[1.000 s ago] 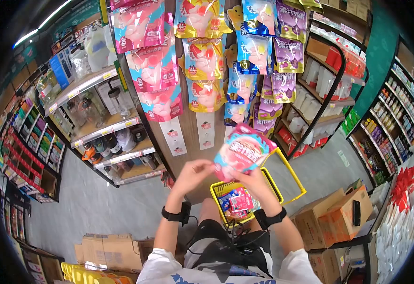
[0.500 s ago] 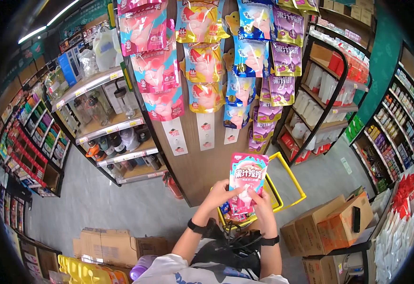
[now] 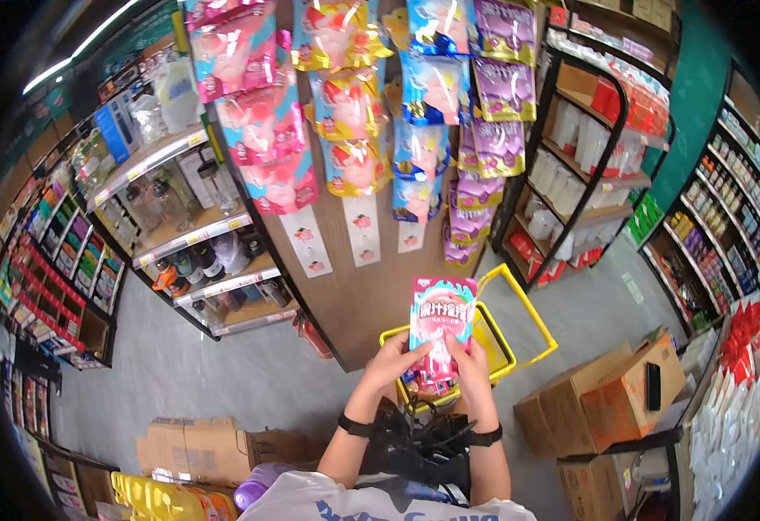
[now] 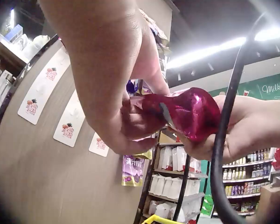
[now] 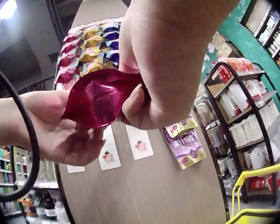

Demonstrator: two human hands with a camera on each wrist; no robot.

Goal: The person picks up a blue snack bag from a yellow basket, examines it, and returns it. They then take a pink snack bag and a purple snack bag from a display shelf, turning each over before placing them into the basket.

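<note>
Both hands grip a pink and blue candy pouch [image 3: 443,311] with a printed front, held upright before the body. My left hand [image 3: 392,359] has it by the lower left side, thumb across the front. On the opposite lower side, my right hand [image 3: 473,365] holds it the same way. In the wrist views the pouch's shiny magenta bottom [image 4: 198,114] [image 5: 100,98] bulges between the two hands, with fingers curled behind it. Below stands a yellow shopping basket [image 3: 508,347], partly hidden by the pouch and hands.
Rows of hanging pouches, pink [image 3: 263,122], yellow [image 3: 349,104], blue [image 3: 436,87] and purple [image 3: 503,87], cover the display panel ahead. Bottle shelves [image 3: 193,230] stand left, a black-framed rack [image 3: 571,174] right. Cardboard boxes [image 3: 605,395] sit at right. A dark cable [image 4: 224,135] loops near the hands.
The pouch was tilted and higher, with the left hand at its edge; now it is upright and lower, gripped on both sides. Since half a second ago it has shifted slightly left in view.
</note>
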